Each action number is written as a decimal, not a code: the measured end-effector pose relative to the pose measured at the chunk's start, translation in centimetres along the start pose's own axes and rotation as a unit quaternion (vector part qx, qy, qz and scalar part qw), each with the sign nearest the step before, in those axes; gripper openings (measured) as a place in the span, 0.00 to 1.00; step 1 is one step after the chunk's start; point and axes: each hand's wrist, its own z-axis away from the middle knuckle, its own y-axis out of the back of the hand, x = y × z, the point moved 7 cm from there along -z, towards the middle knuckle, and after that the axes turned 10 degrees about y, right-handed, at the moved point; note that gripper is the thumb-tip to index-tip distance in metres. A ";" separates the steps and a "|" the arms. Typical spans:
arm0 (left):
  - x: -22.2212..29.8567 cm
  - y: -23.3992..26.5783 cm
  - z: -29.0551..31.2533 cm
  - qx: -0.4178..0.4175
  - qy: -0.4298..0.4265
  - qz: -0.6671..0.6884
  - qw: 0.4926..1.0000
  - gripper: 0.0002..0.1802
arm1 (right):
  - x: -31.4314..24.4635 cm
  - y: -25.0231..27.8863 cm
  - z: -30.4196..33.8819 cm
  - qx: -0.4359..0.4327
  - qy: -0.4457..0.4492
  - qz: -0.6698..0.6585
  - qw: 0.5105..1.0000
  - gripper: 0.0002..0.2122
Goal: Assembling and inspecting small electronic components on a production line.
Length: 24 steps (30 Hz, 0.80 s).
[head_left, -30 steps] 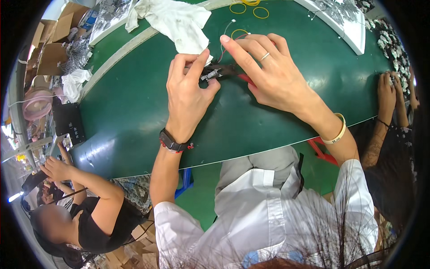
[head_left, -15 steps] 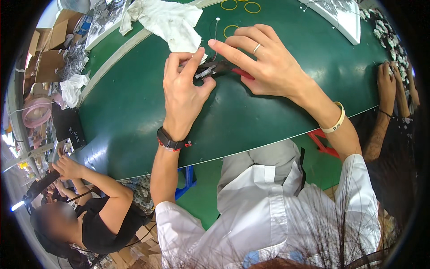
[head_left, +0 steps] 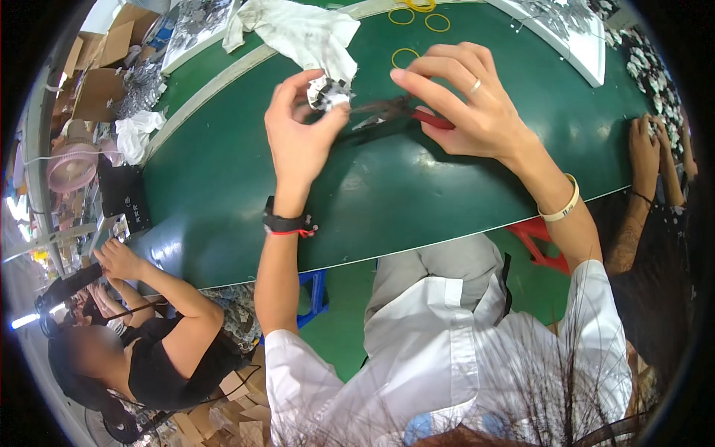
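Pinched between the thumb and fingers of my left hand (head_left: 302,127) is a small white, black and silvery part (head_left: 328,95); blur and fingers hide its exact kind. My right hand (head_left: 471,104) is closed round red-handled pliers (head_left: 432,118). Their dark jaws point left toward the part and are smeared by motion, with a gap between them and it. Just beyond the part lies a crumpled white cloth (head_left: 302,30). Both hands are above the green table (head_left: 417,194).
Yellow rubber bands (head_left: 437,23) lie on the far side. A white tray (head_left: 570,37) stands at the far right. A co-worker's hand (head_left: 644,149) rests at the right edge; another person (head_left: 179,328) works at the left. Cardboard boxes (head_left: 104,45) and a pink fan (head_left: 72,165) are further left.
The pliers have drawn back to the right from the part. My left hand has turned, showing more of the part. The whole view has shifted slightly.
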 end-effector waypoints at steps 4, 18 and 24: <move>-2.9 -2.1 0.6 -0.097 0.271 0.419 0.861 0.20 | -1.2 0.2 0.0 0.039 0.062 0.041 0.996 0.24; -3.3 -3.9 2.0 -0.189 0.347 0.481 0.782 0.20 | -1.2 -0.4 0.1 0.102 0.119 0.143 0.977 0.27; -2.9 -3.8 2.1 -0.193 0.341 0.478 0.786 0.23 | -1.6 -0.4 -0.2 0.094 0.128 0.155 0.975 0.24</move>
